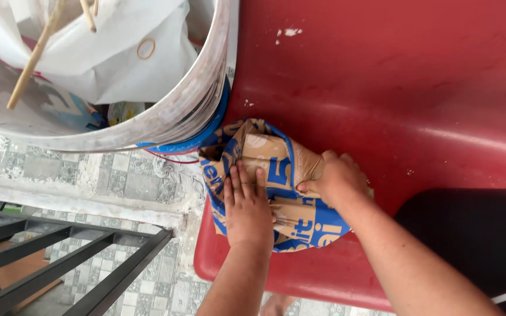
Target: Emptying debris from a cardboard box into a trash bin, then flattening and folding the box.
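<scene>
On the red plastic surface [382, 88], near its lower-left edge, lies a folded brown paper package [276, 181] with blue printed bands and pale lettering (creased, rounded at the bottom). Left hand [246, 208] rests flat on it, fingers spread and pressing down; right hand [338, 178] pinches a fold at the package's right side. Just beside it, upper left, stands a large white bucket [194, 99] holding white sheets and wooden sticks [30, 64].

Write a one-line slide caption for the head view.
Both hands, left and right, press a folded brown-and-blue paper bag on a red seat.
</scene>
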